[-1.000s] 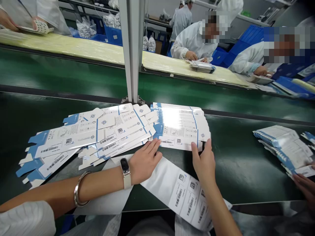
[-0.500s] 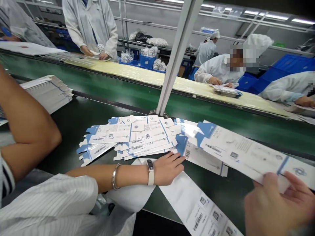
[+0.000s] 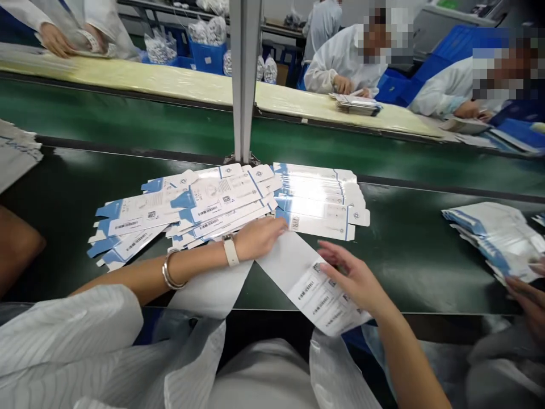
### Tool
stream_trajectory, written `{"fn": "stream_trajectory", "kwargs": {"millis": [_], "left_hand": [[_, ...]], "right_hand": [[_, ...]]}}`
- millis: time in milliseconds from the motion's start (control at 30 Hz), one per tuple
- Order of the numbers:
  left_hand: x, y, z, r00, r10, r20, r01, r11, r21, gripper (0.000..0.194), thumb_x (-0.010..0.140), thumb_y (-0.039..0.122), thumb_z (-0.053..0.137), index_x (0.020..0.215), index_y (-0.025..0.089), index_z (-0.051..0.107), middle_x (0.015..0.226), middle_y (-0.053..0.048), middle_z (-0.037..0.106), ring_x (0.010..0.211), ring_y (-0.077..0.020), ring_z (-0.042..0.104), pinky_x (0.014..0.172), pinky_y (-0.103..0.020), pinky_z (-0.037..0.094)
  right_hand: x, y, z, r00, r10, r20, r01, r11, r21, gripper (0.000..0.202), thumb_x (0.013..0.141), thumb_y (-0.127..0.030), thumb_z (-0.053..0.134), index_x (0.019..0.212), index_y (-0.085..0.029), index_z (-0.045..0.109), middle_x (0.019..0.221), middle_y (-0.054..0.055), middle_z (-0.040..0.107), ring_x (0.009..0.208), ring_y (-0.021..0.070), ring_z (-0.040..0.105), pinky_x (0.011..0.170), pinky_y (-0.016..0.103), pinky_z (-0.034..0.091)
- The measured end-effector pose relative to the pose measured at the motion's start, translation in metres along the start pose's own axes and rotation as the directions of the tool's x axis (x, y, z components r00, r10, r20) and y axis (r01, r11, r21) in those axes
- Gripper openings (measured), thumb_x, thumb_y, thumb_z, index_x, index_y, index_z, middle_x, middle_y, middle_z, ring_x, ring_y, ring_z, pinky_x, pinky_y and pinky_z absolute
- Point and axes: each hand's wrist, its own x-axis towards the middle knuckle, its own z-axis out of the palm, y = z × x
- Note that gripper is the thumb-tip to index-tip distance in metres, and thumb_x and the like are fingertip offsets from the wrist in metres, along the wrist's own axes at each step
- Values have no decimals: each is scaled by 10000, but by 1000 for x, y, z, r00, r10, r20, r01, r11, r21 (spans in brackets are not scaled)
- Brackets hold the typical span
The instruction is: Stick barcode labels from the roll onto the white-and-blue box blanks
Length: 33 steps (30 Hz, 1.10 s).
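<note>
A white strip of barcode labels (image 3: pixel 283 255) slants across the table's front edge in the head view. My left hand (image 3: pixel 261 238), with a white-banded watch at the wrist, is closed with its fingertips pinched at the strip's upper end. Over the printed part of the same strip is my right hand (image 3: pixel 351 275), fingers apart and holding nothing. Flat white-and-blue cartons (image 3: pixel 136 211) with barcodes lie in an overlapping pile to the left. Just beyond my left fingertips, another row of flat cartons (image 3: pixel 321 218) overlaps neatly.
A metal post (image 3: pixel 242 85) rises behind the cartons. Past it runs a green conveyor (image 3: pixel 170 122), with co-workers seated across. At the right, another person's hand (image 3: pixel 525 295) touches a carton stack (image 3: pixel 498 227). A paper stack (image 3: pixel 15 153) stands far left.
My right hand has let go of the carton and moved left over the label strip. A carton now lies on top of the left pile. The view has shifted right and down.
</note>
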Motion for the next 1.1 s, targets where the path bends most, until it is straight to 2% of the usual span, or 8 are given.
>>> {"fn": "stream_trajectory", "kwargs": {"millis": [100, 267, 367, 567, 700, 833, 967, 1100], "left_hand": [[5, 2, -9, 999, -52, -12, 52, 998, -46, 249, 928, 211, 330, 1103, 140, 492, 1005, -61, 635, 897, -163, 600, 760, -289, 492], [6, 40, -31, 980, -35, -194, 29, 999, -30, 389, 924, 347, 384, 1213, 99, 466, 1284, -127, 501, 1193, -248, 435, 1003, -427, 352], [6, 61, -42, 1000, -13, 17, 17, 967, -254, 404, 932, 415, 347, 1128, 132, 558, 1118, -85, 618, 1043, -213, 541, 915, -375, 413], [13, 62, -41, 897, 43, 439, 344, 555, -757, 316, 895, 385, 457, 788, 115, 582, 702, -3, 572, 645, -75, 505, 583, -187, 398], [12, 60, -34, 816, 115, 567, 536, 218, -815, 363, 836, 468, 543, 746, 117, 550, 658, 18, 540, 563, -54, 482, 547, -191, 393], [7, 64, -27, 783, 130, 608, 614, -4, -789, 363, 787, 474, 613, 807, 112, 606, 686, -1, 582, 588, -85, 539, 626, -254, 460], [2, 65, -16, 743, 164, 649, 668, -108, -737, 329, 788, 453, 621, 799, 124, 620, 675, 3, 597, 563, -81, 535, 642, -258, 462], [3, 62, -11, 748, 177, 640, 653, -20, -757, 346, 778, 477, 617, 745, 135, 581, 637, 25, 546, 584, -77, 497, 622, -231, 417]], "right_hand": [[-20, 8, -1, 992, 104, 69, -110, 990, 88, 421, 759, -459, 615, 1078, -185, 589, 889, 60, 674, 798, 196, 629, 728, 364, 511], [-26, -12, 10, 994, 24, -108, -4, 983, 183, 305, 742, -438, 637, 913, -186, 632, 823, 36, 667, 752, 167, 611, 667, 295, 491], [-29, -21, 12, 989, -48, -143, 69, 987, 147, 232, 749, -400, 641, 857, -196, 619, 763, 15, 646, 703, 143, 589, 628, 260, 470], [-37, -23, 13, 958, -204, -203, 198, 979, -49, 201, 792, -346, 609, 947, -220, 594, 839, 14, 642, 766, 141, 607, 684, 260, 491], [-39, -25, 11, 911, -404, -86, 383, 904, -187, 506, 824, -281, 581, 1306, -275, 428, 896, 3, 650, 798, 137, 624, 719, 277, 525], [-40, -29, 10, 837, -545, -58, 502, 805, -315, 461, 824, -233, 582, 1273, -285, 489, 822, -8, 645, 707, 126, 615, 627, 246, 509], [-37, -31, 11, 824, -558, -100, 506, 803, -316, 381, 794, -187, 623, 1156, -294, 572, 797, -18, 650, 688, 121, 609, 604, 241, 495], [-35, -31, 11, 755, -619, -214, 555, 778, -295, 250, 743, -116, 660, 935, -276, 653, 861, 11, 629, 773, 150, 606, 641, 285, 503]]}}
